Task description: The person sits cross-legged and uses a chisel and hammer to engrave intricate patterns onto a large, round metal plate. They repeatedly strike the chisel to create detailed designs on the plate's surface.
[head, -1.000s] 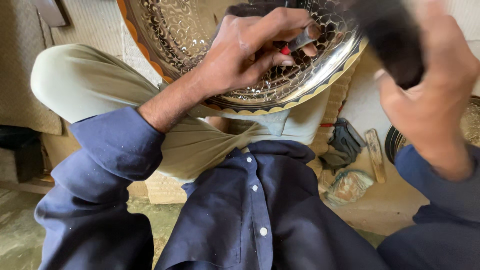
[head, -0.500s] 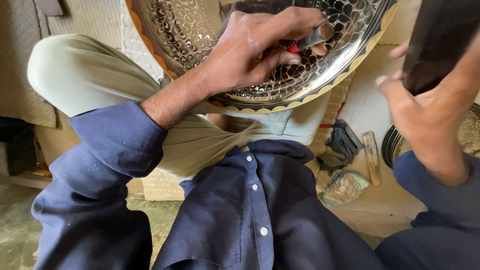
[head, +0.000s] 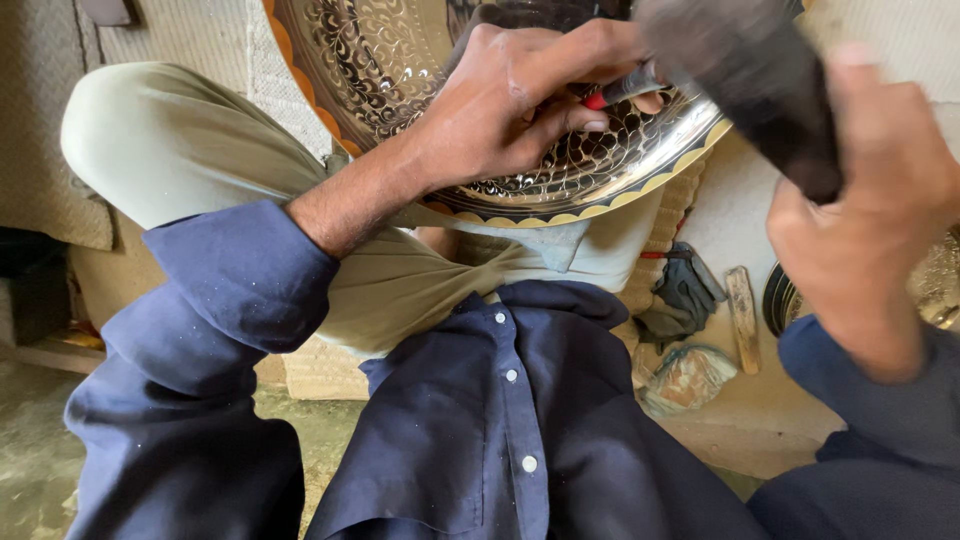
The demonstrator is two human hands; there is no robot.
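A pale floor (head: pixel 760 420) carries a dark glove (head: pixel 685 295), wooden stick (head: pixel 742 318) (and crumpled wrapper (head: pixel 688 378)).

Engraved metal tray (head: pixel 400 90) cut off by the top edge, dark mallet (head: pixel 750 80) motion-blurred, thin tool's (head: pixel 625 90) tip hidden behind fingers (head: pixel 560 110)

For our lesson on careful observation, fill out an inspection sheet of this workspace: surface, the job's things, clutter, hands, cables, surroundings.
Surface: pale floor, where the person sits with knees folded.
Job's things: engraved metal tray with a scalloped rim, resting on the lap; thin red-banded tool with its tip on the tray; dark blurred mallet raised above it.
Clutter: dark cloth, wooden stick, crumpled wrapper, all on the floor at the right.
Hands: left hand pinches the tool; right hand grips the mallet.
Cables: nothing seen.
Surroundings: woven mat at the left; a second metal piece at the right edge.
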